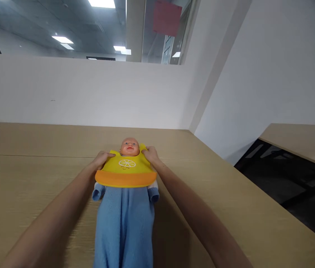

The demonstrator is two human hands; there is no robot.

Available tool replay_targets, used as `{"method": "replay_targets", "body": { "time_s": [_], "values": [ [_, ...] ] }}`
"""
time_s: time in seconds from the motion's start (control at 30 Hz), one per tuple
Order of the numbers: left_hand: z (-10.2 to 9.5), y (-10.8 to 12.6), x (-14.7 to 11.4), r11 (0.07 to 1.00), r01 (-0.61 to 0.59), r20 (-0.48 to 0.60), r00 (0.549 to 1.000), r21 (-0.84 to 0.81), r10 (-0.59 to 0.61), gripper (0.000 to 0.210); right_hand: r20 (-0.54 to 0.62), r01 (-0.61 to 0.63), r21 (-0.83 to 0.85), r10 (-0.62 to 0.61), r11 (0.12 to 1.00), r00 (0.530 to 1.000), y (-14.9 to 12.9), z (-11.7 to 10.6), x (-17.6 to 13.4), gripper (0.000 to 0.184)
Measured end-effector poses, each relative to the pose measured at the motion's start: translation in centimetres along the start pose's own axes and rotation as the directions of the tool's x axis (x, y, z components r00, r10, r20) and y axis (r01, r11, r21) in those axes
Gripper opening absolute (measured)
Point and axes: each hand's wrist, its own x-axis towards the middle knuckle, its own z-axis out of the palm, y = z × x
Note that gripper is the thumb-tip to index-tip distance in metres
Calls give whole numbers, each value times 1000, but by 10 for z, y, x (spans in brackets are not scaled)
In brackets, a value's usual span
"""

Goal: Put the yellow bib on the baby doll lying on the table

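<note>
Yellow bib [127, 168] across doll [125, 223], upper edges pinched by left grip [101, 159] and right grip [151, 154]; tabletop [215, 190] stretches outward.

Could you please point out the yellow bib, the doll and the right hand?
Yellow bib [127, 163]: head view, on the white citrus-slice print.
Doll [126, 214]: head view, on its blue clothing.
Right hand [152, 154]: head view, on the back of the hand.

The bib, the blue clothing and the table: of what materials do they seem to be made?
Bib: probably silicone or soft plastic, with a mostly matte finish; its colours are even and no weave shows.
Blue clothing: fabric, perhaps fleece, dull and soft-looking; it falls in folds.
Table: wood or wood-look laminate, with a low sheen; faint grain streaks show.
</note>
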Motion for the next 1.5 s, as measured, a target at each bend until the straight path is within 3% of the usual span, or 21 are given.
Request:
{"method": "replay_targets", "body": {
  "time_s": [0.17, 0.27, 0.43, 0.63, 0.83, 0.97, 1.1, 1.5],
  "values": [
    [2, -10, 15, 988, 100, 82, 993, -114, -91, 17, 53, -96, 59, 93, 994, 994, 12, 5, 5, 14],
    [3, -10, 16, 982, 74, 132, 990, -176, -51, 21, 97, -109, 79, 101, 991, 990, 14, 2, 3, 15],
    [6, -2, 10, 995, -101, -63, 993, -6, 100, 12, 107, -105, 24, 102, 994, 989, 13, -11, 7, 8],
    [10, 1, 8, 991, -92, -121, 987, 102, 104, 13, 93, -95, -83, 102, 992, 990, 12, -13, 8, 20],
    [13, -1, 16, 1000, -3, 38, 999, -12, 3, 16, 206, -127, -26, 130, 992, 970, 2, -3, -7, 13],
    [16, -5, 24, 990, 74, 129, 990, -119, -58, 21, 205, -72, 73, 56, 995, 977, 5, 3, -8, 23],
    [15, -12, 28, 972, 78, 226, 974, -223, -27, 32, 210, -23, 146, -8, 989, 978, 13, 6, -3, 25],
    [10, -19, 31, 941, 12, 199, 978, -339, 59, 48, 207, -112, 400, 29, 910, 978, 3, 11, -7, 30]
  ]
}}
